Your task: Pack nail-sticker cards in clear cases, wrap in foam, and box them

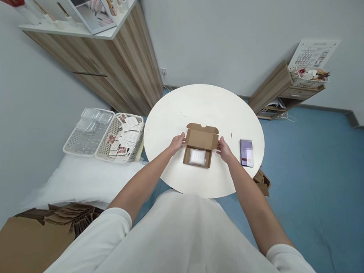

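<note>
An open brown cardboard box (202, 139) sits on the white round table (204, 105), its lid raised at the far side. Inside its tray lies a white wrapped packet (197, 157). My left hand (177, 143) is at the lid's left edge, fingers stretched toward the cardboard. On the opposite side, my right hand (225, 149) has its fingers apart, close against the lid's right edge. Whether the fingertips press on the cardboard is too small to tell.
A phone (247, 153) lies on the table's right side. Left of the table stand a basket of printed cards (123, 138) and a basket of clear plastic cases (90, 128). Flattened cardboard (32, 238) is at lower left; more cardboard (262, 182) is below the table's right edge.
</note>
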Demonstrator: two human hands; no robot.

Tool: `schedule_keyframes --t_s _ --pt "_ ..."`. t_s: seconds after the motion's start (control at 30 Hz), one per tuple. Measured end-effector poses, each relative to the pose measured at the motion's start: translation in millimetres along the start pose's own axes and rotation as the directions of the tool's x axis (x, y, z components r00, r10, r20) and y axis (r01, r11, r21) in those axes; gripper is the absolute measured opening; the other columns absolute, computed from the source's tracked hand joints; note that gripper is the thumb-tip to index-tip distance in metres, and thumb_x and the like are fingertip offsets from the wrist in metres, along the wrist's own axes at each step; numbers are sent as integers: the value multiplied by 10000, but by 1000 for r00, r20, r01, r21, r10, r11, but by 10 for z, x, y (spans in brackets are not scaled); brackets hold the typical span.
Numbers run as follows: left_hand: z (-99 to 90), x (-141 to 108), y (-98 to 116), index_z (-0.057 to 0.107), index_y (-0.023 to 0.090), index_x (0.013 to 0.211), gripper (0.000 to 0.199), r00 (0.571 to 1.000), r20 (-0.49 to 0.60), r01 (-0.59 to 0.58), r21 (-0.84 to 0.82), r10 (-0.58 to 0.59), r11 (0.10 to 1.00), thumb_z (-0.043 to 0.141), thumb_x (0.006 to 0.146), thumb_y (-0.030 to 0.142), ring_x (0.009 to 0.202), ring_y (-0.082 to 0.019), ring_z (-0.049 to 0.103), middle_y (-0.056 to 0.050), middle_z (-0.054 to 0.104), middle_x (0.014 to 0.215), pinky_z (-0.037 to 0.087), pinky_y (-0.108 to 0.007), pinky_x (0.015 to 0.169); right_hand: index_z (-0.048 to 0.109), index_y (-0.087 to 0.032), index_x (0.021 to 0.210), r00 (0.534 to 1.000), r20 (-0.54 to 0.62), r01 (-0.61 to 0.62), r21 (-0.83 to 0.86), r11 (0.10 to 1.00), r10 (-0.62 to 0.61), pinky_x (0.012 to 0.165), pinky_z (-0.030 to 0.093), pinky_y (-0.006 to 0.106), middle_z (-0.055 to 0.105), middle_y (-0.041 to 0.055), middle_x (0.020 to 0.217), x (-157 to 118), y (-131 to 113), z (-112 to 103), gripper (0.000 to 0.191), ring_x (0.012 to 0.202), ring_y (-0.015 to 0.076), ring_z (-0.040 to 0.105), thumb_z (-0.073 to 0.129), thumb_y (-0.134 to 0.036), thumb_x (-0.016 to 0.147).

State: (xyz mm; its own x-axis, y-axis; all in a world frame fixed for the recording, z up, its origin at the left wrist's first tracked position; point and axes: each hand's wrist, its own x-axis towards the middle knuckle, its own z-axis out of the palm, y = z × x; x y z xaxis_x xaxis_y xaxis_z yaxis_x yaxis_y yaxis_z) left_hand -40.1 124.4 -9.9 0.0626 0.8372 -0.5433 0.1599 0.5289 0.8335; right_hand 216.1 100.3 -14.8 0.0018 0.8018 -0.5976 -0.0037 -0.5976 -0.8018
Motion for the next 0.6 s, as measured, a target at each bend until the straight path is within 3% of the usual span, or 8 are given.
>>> schedule_keyframes --t_s 0.2,0.43,0.6 --pt "6 27 64 461 155 1168 679 998 53 -33 -7 33 999 249 782 672 1021 -226 527 -135 524 1180 428 -312 761 593 -312 1004 998 32 59 19 998 -59 735 364 304 563 -7 1117 17 -153 12 580 955 194 487 247 -699 746" --pt "-157 11 32 389 187 1287 874 980 200 10 -63 2 998 -35 734 715 1075 -248 490 -112 535 1147 425 -336 796 541 -339 1099 990 117 78 22 997 -80 745 392 302 518 -16 1176 -85 -134 32 559 998 198 496 246 -675 764" --pt "-220 -2 23 381 234 1297 872 961 274 59 -108 -27 992 -9 710 746 1086 -269 468 -101 537 1104 431 -360 788 553 -316 1093 980 173 90 53 995 -98 777 414 298 532 5 1132 -144 -117 38 531 1001 202 508 297 -651 771"
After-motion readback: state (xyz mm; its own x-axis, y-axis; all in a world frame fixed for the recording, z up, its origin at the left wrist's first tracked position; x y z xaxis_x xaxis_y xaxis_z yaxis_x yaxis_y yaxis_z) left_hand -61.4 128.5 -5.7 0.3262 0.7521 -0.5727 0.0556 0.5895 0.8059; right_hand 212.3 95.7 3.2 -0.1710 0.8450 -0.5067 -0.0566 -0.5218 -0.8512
